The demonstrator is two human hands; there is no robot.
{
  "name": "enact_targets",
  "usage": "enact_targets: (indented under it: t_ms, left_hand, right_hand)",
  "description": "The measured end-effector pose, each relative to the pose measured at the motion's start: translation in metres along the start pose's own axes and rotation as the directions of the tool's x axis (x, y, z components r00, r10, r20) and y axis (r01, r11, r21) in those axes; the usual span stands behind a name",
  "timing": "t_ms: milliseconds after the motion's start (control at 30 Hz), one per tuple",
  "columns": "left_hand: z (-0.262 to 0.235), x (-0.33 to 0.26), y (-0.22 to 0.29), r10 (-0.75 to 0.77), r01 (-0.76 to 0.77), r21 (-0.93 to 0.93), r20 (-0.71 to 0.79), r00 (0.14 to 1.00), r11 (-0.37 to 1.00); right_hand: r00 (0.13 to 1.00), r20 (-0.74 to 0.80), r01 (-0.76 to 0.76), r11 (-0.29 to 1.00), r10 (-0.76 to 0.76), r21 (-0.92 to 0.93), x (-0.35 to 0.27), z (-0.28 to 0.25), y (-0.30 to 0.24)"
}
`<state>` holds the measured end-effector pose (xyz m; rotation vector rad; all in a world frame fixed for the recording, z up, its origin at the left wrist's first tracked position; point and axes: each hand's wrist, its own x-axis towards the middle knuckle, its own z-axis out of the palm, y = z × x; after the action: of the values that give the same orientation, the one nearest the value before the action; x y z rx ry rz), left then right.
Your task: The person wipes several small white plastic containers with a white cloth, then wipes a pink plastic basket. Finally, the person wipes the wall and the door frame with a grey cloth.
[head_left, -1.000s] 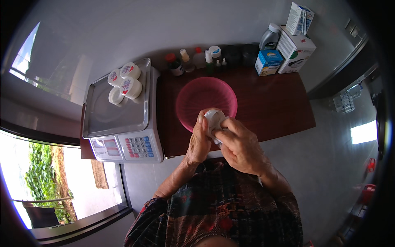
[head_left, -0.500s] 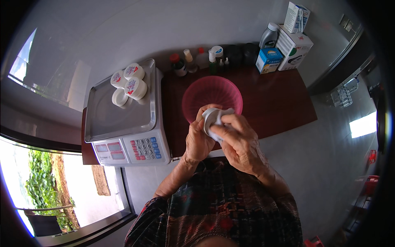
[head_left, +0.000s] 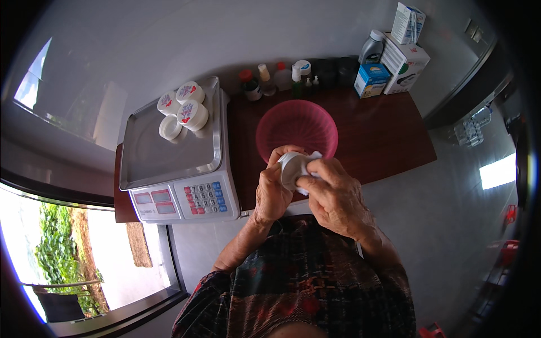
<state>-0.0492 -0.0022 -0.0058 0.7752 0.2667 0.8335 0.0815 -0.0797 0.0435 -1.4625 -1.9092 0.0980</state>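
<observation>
The left hand [head_left: 273, 190] is clamped around a small white round plastic container [head_left: 289, 169] with a ridged edge, thumb on the near left and fingers curling over its far side. The right hand [head_left: 337, 194] pinches a soft white cloth [head_left: 313, 157] and presses it against the right side of the container; how far the fingers reach inside, I cannot tell. The container is held tilted at the near rim of a round pink plastic basin [head_left: 297, 121], which sits on a dark reddish-brown wooden table [head_left: 389, 132].

On the left stands a pale grey electronic scale [head_left: 230, 186] with a rectangular steel tray [head_left: 163, 160]. At the tray's far right corner, three white lidded plastic jars [head_left: 192, 115] cluster beside a white hollow round piece [head_left: 169, 128]; whether it is a jar or a lid, I cannot tell. Along the table's far edge are a dark red-capped bottle [head_left: 251, 87] and, at the far right, a blue-and-white cardboard box [head_left: 372, 80] beside a larger white cardboard box [head_left: 403, 65]
</observation>
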Motion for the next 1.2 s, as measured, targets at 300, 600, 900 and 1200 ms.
enact_targets:
  t_ms: [300, 600, 900, 1200]
  left_hand:
    - [-0.002, -0.003, -0.008, 0.205, -0.186, 0.431, 0.003, 0.979, 0.883]
    - [-0.001, 0.002, -0.001, 0.106, -0.11, -0.016, -0.139, 0.985, 0.994]
    - [-0.009, 0.002, 0.002, 0.062, -0.061, 0.015, -0.016, 0.998, 0.998]
    - [-0.007, 0.006, -0.001, 0.067, -0.04, 0.214, -0.118, 0.991, 0.976]
  right_hand:
    - [0.996, -0.072, -0.05, 0.999, 0.049, -0.012, 0.001, 0.028, -0.009]
    - [0.942, -0.31, -0.043, 0.962, 0.129, 0.27, 0.004, 0.024, -0.008]
    - [0.983, -0.124, 0.124, 0.99, -0.131, -0.068, 0.005, 0.026, -0.003]
    - [0.988, -0.12, -0.101, 0.994, 0.097, -0.03, 0.008, 0.036, -0.007]
